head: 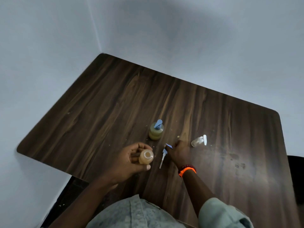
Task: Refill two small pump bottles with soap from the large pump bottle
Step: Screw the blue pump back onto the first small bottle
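My left hand grips a small open bottle of amber soap, its pump removed and its mouth facing up. My right hand pinches the blue head of that loose pump, whose white tube slants down onto the table. Behind them stands a larger bottle with a blue pump, partly filled with yellowish soap. A small clear bottle with a white pump lies on its side to the right of my right hand.
Everything sits on a dark wood-grain table pushed into a corner of pale walls. Crumbs and smudges mark the tabletop near the bottles and at the right. The table's front-left edge runs close to my left forearm.
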Demonstrator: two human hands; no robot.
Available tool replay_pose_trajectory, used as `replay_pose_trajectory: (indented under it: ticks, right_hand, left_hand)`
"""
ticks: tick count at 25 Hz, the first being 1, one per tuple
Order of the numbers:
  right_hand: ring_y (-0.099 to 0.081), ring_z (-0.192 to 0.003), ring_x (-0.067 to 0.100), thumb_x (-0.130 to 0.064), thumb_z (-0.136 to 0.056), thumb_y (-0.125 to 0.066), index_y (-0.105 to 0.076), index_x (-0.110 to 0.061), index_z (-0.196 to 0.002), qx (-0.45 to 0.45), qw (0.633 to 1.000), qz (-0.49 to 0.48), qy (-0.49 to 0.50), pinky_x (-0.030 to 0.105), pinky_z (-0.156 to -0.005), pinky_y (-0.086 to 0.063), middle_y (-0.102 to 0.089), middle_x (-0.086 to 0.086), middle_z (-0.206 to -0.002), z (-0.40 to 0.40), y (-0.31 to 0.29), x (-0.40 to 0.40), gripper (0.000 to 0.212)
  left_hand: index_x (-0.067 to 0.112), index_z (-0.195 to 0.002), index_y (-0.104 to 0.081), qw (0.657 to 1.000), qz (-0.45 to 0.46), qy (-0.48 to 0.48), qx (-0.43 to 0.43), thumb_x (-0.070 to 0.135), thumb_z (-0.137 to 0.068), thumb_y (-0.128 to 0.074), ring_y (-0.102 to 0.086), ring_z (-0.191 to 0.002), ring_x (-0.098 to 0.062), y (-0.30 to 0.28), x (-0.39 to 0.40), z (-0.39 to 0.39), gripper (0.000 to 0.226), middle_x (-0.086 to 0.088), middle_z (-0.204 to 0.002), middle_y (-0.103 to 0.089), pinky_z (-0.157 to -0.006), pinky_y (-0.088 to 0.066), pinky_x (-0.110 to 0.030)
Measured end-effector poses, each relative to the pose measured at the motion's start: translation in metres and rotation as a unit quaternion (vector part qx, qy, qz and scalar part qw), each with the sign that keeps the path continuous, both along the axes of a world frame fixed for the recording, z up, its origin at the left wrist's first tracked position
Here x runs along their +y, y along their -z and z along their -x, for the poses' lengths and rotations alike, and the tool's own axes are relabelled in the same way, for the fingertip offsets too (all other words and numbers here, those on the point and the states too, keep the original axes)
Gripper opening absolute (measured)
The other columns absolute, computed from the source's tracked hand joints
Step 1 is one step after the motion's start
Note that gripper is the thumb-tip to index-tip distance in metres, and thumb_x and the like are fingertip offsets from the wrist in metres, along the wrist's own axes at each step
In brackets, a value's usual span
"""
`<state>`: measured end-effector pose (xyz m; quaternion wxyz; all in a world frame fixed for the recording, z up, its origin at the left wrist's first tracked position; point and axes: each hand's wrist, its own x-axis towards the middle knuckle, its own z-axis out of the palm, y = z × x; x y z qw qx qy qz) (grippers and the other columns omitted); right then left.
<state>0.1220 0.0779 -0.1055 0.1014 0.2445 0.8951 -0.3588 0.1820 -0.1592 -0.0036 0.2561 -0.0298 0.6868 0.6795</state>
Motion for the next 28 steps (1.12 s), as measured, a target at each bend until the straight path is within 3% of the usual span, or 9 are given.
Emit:
replay_pose_trajectory:
  ticks: [3,5,7,10,13,15,18,22,28]
  right_hand:
    - [-0.070,-0.109,0.034,-0.042,-0.080,-0.084,-0.062,-0.001,-0.126,-0.034,0.999,-0.003,0.018,0.045,-0.093,-0.060,-0.070,0.019,-0.114,0.000,0.008,-0.005,0.065]
    - [-0.071,-0.111,0.035,-0.042,-0.080,-0.085,-0.065,0.000,-0.125,-0.063,0.998,0.003,0.028,0.047,-0.097,-0.060,-0.073,0.019,-0.118,0.002,0.014,-0.006,0.065]
    - [-0.074,-0.103,0.032,-0.031,-0.083,-0.085,-0.068,0.003,-0.114,-0.073,0.996,0.040,0.039,0.044,-0.091,-0.062,-0.076,0.018,-0.107,0.003,0.020,-0.004,0.049]
    - [-0.074,-0.061,0.016,-0.012,-0.094,-0.072,-0.067,0.001,-0.085,-0.092,0.985,0.110,0.100,0.028,-0.060,-0.059,-0.075,0.008,-0.062,-0.005,0.008,-0.003,0.017]
    - [-0.079,-0.078,0.032,-0.012,-0.087,-0.078,-0.078,0.001,-0.078,0.047,0.987,0.126,0.083,0.048,-0.078,-0.066,-0.079,0.018,-0.075,-0.004,-0.037,0.000,0.016]
    - [-0.081,-0.084,0.034,-0.014,-0.085,-0.082,-0.081,-0.009,-0.083,0.153,0.963,0.195,0.104,0.054,-0.081,-0.066,-0.081,0.013,-0.081,-0.013,-0.084,0.002,0.006]
    - [-0.082,-0.083,0.024,-0.023,-0.085,-0.084,-0.081,-0.020,-0.090,0.300,0.920,0.251,0.031,0.038,-0.076,-0.068,-0.083,0.006,-0.087,-0.049,-0.150,0.003,0.007]
    - [-0.080,-0.088,0.012,-0.021,-0.088,-0.080,-0.077,-0.013,-0.106,0.382,0.903,0.182,-0.071,0.019,-0.078,-0.065,-0.081,-0.004,-0.095,-0.084,-0.201,-0.014,0.019]
    - [-0.079,-0.087,0.010,-0.011,-0.085,-0.080,-0.074,-0.009,-0.107,0.406,0.896,0.165,-0.064,0.020,-0.079,-0.064,-0.079,0.000,-0.097,-0.096,-0.209,-0.014,0.023]
  left_hand:
    - [0.021,-0.112,-0.073,1.000,-0.002,0.004,0.006,0.001,-0.073,-0.089,-0.076,-0.111,-0.022,-0.003,0.004,-0.001,0.047,-0.005,-0.119,-0.078,-0.095,-0.063,-0.035]
    - [0.018,-0.113,-0.073,1.000,0.001,0.002,0.007,-0.002,-0.074,-0.089,-0.076,-0.112,-0.024,-0.003,0.007,-0.003,0.047,-0.006,-0.118,-0.078,-0.097,-0.063,-0.038]
    - [0.019,-0.114,-0.073,1.000,0.011,-0.003,0.005,-0.003,-0.076,-0.089,-0.075,-0.114,-0.023,-0.005,0.007,-0.007,0.047,-0.005,-0.120,-0.078,-0.099,-0.062,-0.040]
    - [0.023,-0.112,-0.074,1.000,0.020,-0.023,0.001,-0.001,-0.076,-0.089,-0.076,-0.112,-0.020,-0.006,0.008,-0.007,0.046,-0.003,-0.118,-0.078,-0.099,-0.062,-0.038]
    - [0.024,-0.111,-0.075,0.999,0.020,-0.046,0.004,-0.002,-0.075,-0.090,-0.076,-0.110,-0.021,-0.006,0.011,-0.005,0.047,-0.005,-0.116,-0.079,-0.098,-0.062,-0.037]
    - [0.023,-0.112,-0.075,0.999,0.016,-0.043,0.002,-0.002,-0.074,-0.090,-0.076,-0.110,-0.020,-0.005,0.017,-0.004,0.048,-0.002,-0.115,-0.080,-0.094,-0.062,-0.031]
    - [0.018,-0.116,-0.075,1.000,0.003,-0.025,-0.001,-0.004,-0.073,-0.090,-0.075,-0.113,-0.023,-0.003,0.029,-0.003,0.050,-0.003,-0.116,-0.080,-0.090,-0.063,-0.028]
    - [0.013,-0.119,-0.073,0.999,0.006,0.010,0.035,-0.005,-0.073,-0.090,-0.076,-0.112,-0.026,-0.005,0.040,-0.001,0.052,-0.006,-0.116,-0.080,-0.096,-0.063,-0.036]
    - [0.024,-0.114,-0.073,0.998,0.009,0.034,0.058,-0.001,-0.073,-0.091,-0.075,-0.111,-0.018,-0.010,0.045,-0.005,0.051,0.003,-0.113,-0.081,-0.088,-0.063,-0.024]
